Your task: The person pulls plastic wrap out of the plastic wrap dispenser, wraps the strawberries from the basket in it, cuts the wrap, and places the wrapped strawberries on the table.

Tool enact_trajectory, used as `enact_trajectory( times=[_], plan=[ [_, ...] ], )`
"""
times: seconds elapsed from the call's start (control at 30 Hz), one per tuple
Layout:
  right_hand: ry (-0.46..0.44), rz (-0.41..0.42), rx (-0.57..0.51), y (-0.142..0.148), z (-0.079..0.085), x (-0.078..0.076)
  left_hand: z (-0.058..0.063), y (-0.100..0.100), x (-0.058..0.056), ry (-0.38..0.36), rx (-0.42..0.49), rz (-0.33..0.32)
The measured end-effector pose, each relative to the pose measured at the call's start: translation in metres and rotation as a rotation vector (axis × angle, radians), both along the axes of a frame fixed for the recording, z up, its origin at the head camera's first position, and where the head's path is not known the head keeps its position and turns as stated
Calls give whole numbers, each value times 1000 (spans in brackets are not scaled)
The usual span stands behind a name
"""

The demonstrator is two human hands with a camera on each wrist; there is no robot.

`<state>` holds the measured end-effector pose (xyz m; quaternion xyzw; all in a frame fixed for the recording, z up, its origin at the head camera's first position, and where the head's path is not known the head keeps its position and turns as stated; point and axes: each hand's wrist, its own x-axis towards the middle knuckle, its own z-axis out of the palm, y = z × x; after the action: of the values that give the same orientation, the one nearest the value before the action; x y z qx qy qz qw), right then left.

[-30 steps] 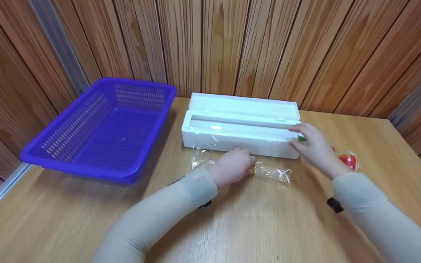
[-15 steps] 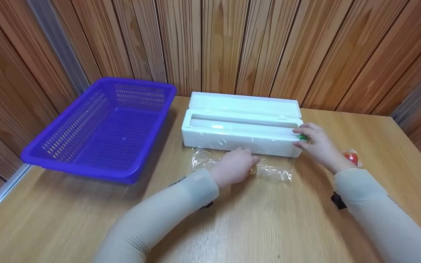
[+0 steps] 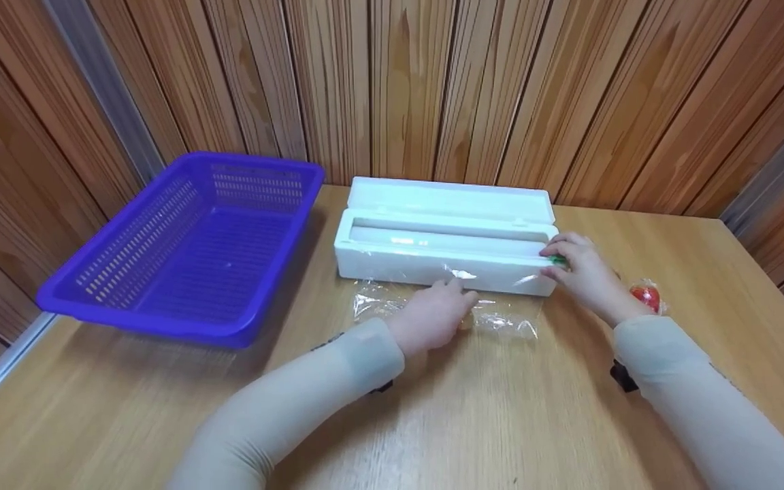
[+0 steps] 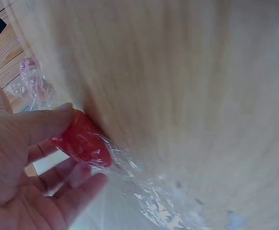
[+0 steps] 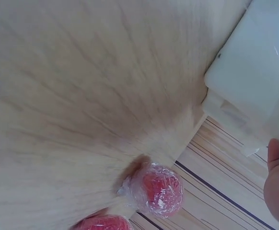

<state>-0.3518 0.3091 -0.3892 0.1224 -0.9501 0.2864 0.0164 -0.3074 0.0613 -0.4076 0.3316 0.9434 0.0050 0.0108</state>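
Observation:
In the head view my left hand (image 3: 433,314) is in front of a long white cling film dispenser box (image 3: 446,267). Between its thumb and fingers it holds a red round thing (image 4: 84,143), over which clear film (image 4: 161,203) is stretched; its exact kind is unclear. That film (image 3: 508,322) runs from the box's front onto the table. My right hand (image 3: 586,275) pinches a small green piece (image 3: 557,259) at the box's right end, mostly hidden by the fingers. A white roll (image 3: 453,243) lies inside the box, whose lid (image 3: 450,199) stands raised behind.
A purple plastic basket (image 3: 225,272) stands at left. Film-wrapped red round things lie by the right wrist: one (image 5: 161,191) whole, another (image 5: 105,223) cut off by the right wrist view's edge. A wood-panelled wall (image 3: 405,88) bounds the table's (image 3: 446,422) back.
The head view has shifted slightly. My right fingers have settled around the green piece, and glints on the film over the box front have changed. The left hand stays almost in place.

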Motion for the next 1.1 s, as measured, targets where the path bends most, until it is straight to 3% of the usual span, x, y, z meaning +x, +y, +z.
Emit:
enact_trajectory(
  times=[0.23, 0.4, 0.63, 0.83, 1.1],
  plan=[
    [-26, -20, -24, 0, 0, 0, 9, 6, -2, 14, -27, 30],
    [-19, -26, -43, 1, -1, 0, 22, 20, -9, 25, 32, -26],
    [-55, -44, -82, 3, -3, 1, 37, 65, -23, -104, 116, -111],
    [-55, -43, -87, 5, -3, 1, 36, 96, -33, 3, 37, -152],
    [-39, -41, -91, 4, -4, 0, 29, 108, -42, 118, -10, -140]
  ],
)
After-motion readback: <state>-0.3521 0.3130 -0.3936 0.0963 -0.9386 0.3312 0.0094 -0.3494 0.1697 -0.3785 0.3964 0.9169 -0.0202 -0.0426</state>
